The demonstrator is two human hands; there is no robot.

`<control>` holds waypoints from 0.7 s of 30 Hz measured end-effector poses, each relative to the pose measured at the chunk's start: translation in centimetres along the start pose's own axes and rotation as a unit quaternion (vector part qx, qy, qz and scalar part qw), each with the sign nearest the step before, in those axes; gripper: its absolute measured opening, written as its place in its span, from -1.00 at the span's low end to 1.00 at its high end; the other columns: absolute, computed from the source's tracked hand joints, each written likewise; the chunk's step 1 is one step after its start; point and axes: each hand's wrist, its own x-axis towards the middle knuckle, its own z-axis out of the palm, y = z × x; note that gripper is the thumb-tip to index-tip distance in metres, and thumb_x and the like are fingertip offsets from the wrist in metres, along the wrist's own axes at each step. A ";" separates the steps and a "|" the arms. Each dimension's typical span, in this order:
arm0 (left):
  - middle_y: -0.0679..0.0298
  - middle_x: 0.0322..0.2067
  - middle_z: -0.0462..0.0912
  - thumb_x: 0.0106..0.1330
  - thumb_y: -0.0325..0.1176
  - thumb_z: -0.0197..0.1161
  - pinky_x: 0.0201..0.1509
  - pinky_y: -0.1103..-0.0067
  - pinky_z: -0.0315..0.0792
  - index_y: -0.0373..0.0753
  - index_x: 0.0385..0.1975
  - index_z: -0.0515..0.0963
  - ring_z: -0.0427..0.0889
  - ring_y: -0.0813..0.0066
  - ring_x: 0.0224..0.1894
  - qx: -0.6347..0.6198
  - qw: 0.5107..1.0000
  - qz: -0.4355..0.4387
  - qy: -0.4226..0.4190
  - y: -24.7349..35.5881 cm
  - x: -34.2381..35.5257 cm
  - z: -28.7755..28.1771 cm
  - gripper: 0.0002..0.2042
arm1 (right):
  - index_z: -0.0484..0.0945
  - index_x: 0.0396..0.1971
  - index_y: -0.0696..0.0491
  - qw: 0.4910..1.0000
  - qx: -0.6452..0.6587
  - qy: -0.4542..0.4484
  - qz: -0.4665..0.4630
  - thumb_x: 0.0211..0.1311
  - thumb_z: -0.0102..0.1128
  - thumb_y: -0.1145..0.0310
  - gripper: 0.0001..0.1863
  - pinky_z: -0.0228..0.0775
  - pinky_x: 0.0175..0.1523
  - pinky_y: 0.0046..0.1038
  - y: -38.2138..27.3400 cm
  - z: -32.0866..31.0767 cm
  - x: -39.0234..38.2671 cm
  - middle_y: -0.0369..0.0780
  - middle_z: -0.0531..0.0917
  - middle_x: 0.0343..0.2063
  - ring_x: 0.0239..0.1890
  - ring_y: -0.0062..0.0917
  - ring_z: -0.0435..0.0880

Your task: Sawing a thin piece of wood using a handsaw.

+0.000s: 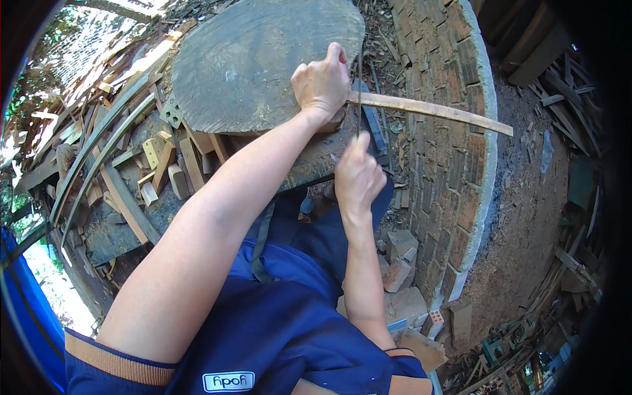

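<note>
My left hand [321, 82] is closed around one end of a narrow wooden strip [434, 109], at the right edge of a big round wooden stump [257, 59]. From that hand the strip sticks out to the right, past the stump and over the brick wall. Closer to my body, my right hand [359, 172] is wrapped round the near end of a long thin dark blade [360, 72]. The blade is seen edge-on and crosses the strip just right of my left hand. Its handle is hidden in my fist, and no teeth can be made out.
Offcuts and wooden blocks [161, 161] crowd the bench left of the stump, with long curved strips [105, 148] beside them. To the right runs a low brick wall [447, 178]. Loose bricks [398, 263] lie near my right forearm, and scrap wood [566, 99] lies beyond the wall.
</note>
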 end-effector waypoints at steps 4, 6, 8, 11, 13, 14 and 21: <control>0.13 -0.62 0.63 0.32 -0.26 0.05 -0.39 0.22 0.49 0.05 -0.26 0.47 0.68 0.05 -0.48 -0.017 1.000 -0.001 -0.027 0.3 -0.1 0.1 -0.92 | 0.42 -0.27 0.05 0.999 -0.025 -0.022 -0.007 0.33 0.00 0.37 -0.91 0.52 -0.58 -0.20 0.4 -0.5 -0.6 -0.10 0.60 -0.77 -0.66 -0.22 0.68; 0.13 -0.61 0.64 0.32 -0.26 0.04 -0.37 0.21 0.49 0.06 -0.26 0.47 0.68 0.04 -0.47 -0.007 1.000 -0.007 -0.023 0.4 0.1 0.0 -0.92 | 0.42 -0.27 0.05 1.000 -0.010 0.017 -0.007 0.31 0.01 0.37 -0.91 0.52 -0.57 -0.21 0.2 0.3 1.5 -0.10 0.60 -0.78 -0.66 -0.21 0.68; 0.13 -0.60 0.64 0.33 -0.25 0.04 -0.36 0.21 0.49 0.06 -0.26 0.47 0.68 0.04 -0.46 0.002 1.000 0.000 -0.019 0.6 0.0 0.1 -0.92 | 0.43 -0.26 0.05 1.000 -0.008 0.017 -0.005 0.30 0.01 0.37 -0.90 0.52 -0.58 -0.20 0.0 0.9 2.8 -0.10 0.59 -0.79 -0.66 -0.20 0.68; 0.12 -0.60 0.64 0.33 -0.25 0.04 -0.36 0.21 0.49 0.06 -0.26 0.47 0.68 0.04 -0.46 0.006 1.000 -0.007 0.000 0.0 0.1 0.0 -0.92 | 0.40 -0.31 0.04 1.000 -0.007 -0.016 -0.003 0.29 0.02 0.37 -0.92 0.52 -0.57 -0.19 0.4 -0.1 -1.3 -0.09 0.61 -0.75 -0.64 -0.21 0.69; 0.12 -0.58 0.65 0.33 -0.24 0.03 -0.35 0.20 0.50 0.05 -0.26 0.48 0.68 0.03 -0.44 0.000 1.000 -0.011 -0.029 0.3 -0.3 -0.1 -0.91 | 0.38 -0.35 0.04 0.997 -0.026 -0.064 0.019 0.29 0.01 0.39 -0.94 0.52 -0.57 -0.18 0.5 -0.9 -2.7 -0.08 0.63 -0.73 -0.62 -0.21 0.70; 0.12 -0.58 0.65 0.33 -0.24 0.03 -0.35 0.20 0.50 0.05 -0.26 0.48 0.68 0.03 -0.44 -0.001 0.999 -0.010 -0.030 0.3 -0.2 -0.1 -0.91 | 0.38 -0.35 0.04 0.997 -0.026 -0.064 0.021 0.29 0.01 0.39 -0.94 0.52 -0.57 -0.18 0.5 -0.8 -1.9 -0.08 0.63 -0.73 -0.62 -0.21 0.70; 0.13 -0.57 0.66 0.33 -0.23 0.03 -0.33 0.21 0.50 0.05 -0.25 0.49 0.69 0.04 -0.43 0.012 1.000 -0.007 -0.012 -0.1 0.0 -0.1 -0.90 | 0.44 -0.23 0.07 1.000 0.011 0.001 -0.007 0.28 0.03 0.37 -0.87 0.53 -0.56 -0.21 0.5 0.3 -0.8 -0.08 0.62 -0.75 -0.65 -0.22 0.69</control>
